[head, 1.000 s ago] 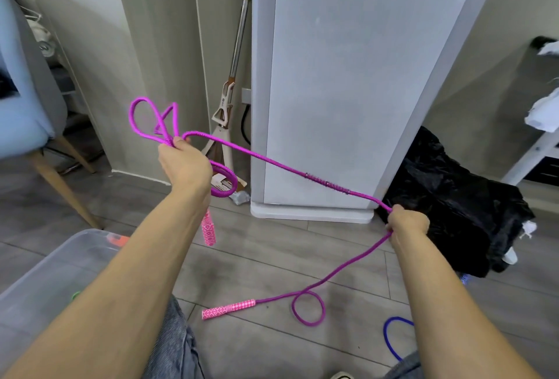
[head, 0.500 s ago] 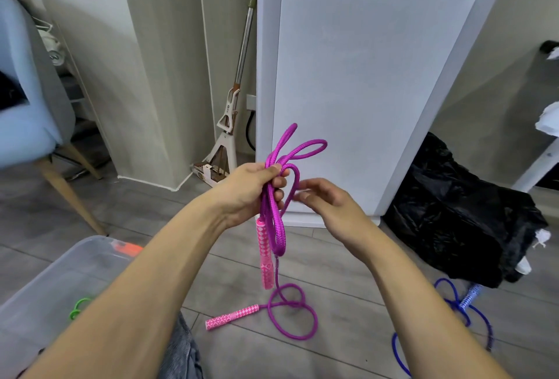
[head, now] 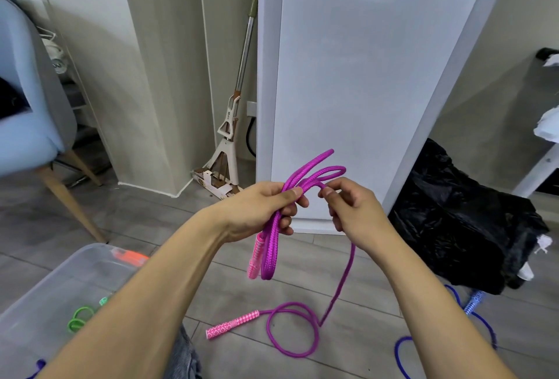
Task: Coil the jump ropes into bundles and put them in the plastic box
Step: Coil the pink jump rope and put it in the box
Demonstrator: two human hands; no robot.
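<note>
Grey wood-look plank floor (head: 151,221); glossy white cabinet (head: 363,76) at 12 o'clock, black plastic bag (head: 469,227) at 3. Left hand (head: 257,212) grips folded loops of the purple braided jump rope (head: 267,254); right hand (head: 354,212) pinches its strand. Clear plastic box (head: 60,272) at 8, blue jump rope (head: 472,306) at 4.

Plastic box (head: 60,275) at left, jump rope (head: 298,330) on floor (head: 357,272) to its right, beneath both hands.
</note>
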